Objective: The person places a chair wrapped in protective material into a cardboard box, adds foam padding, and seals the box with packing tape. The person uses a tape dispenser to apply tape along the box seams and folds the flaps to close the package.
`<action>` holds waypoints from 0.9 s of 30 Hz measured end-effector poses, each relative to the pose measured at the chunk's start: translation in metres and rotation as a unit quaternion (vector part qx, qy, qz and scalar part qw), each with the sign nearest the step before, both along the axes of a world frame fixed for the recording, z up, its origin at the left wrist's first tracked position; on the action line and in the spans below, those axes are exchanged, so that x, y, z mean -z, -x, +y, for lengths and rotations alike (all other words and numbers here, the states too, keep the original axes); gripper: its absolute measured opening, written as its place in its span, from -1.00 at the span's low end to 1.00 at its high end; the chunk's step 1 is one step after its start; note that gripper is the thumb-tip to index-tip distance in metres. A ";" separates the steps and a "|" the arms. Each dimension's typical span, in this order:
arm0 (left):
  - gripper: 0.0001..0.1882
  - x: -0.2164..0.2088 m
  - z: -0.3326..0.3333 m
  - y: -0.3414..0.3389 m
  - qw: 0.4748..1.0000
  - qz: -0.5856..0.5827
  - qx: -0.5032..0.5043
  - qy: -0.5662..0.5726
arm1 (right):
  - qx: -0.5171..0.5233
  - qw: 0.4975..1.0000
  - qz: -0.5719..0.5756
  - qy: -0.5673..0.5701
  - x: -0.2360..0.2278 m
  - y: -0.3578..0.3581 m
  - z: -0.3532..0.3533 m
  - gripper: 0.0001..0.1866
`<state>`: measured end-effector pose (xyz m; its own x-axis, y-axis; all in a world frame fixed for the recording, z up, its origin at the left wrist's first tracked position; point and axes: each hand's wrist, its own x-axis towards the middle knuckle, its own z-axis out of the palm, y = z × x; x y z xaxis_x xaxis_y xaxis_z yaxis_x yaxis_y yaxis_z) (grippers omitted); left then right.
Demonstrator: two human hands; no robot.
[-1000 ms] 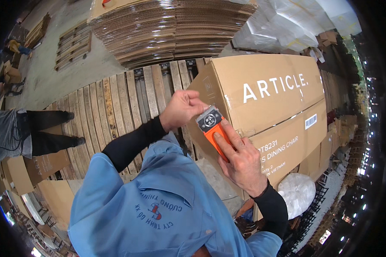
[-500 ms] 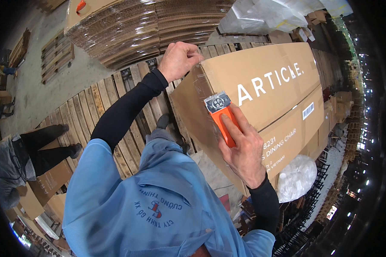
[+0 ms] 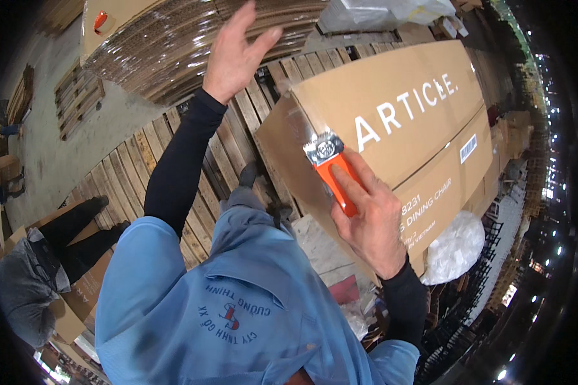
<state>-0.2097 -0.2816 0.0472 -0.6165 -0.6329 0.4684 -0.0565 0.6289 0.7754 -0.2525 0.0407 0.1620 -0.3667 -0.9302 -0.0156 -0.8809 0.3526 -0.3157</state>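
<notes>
My right hand (image 3: 372, 224) grips an orange tape dispenser (image 3: 332, 168), its metal head pressed against the near top edge of a large brown cardboard box (image 3: 392, 96). A strip of clear tape runs along that corner of the box. My left hand (image 3: 234, 54) is raised in the air above the box's left end, fingers spread, holding nothing. Both my forearms wear black sleeves, and a blue shirt fills the lower part of the view.
The box lies on wooden pallets (image 3: 128, 173). A shrink-wrapped stack of flat cardboard (image 3: 173, 38) stands behind. Another person (image 3: 38, 263) crouches at the left among cardboard pieces. White plastic wrap (image 3: 456, 247) lies at the lower right, beside more stacked boxes.
My left hand has let go of the box corner and lifted up and away, opening its fingers. The dispenser in my right hand has stayed at the box edge.
</notes>
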 end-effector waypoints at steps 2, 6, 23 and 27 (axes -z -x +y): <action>-0.16 -0.037 0.032 0.011 0.994 -0.089 0.045 0.039 | 0.001 1.000 0.000 -0.005 -0.001 0.002 -0.003 -0.40; -0.12 0.000 0.071 0.046 0.920 -0.344 0.128 0.136 | -0.028 1.000 0.005 0.002 -0.002 0.004 -0.002 -0.44; -0.33 0.023 0.065 0.059 0.944 -0.305 0.093 0.080 | 0.009 0.999 -0.036 -0.014 -0.019 -0.031 0.268 -0.40; -0.13 0.056 0.011 0.056 0.941 -0.306 0.128 0.063 | 0.013 0.999 -0.035 0.006 -0.021 -0.036 0.328 -0.41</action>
<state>-0.2658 -0.2708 -0.0091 -0.9200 -0.3901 0.0380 -0.3019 0.7672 0.5660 -0.2161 0.3690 0.1827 -0.3900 -0.9203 -0.0317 -0.8464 0.3718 -0.3811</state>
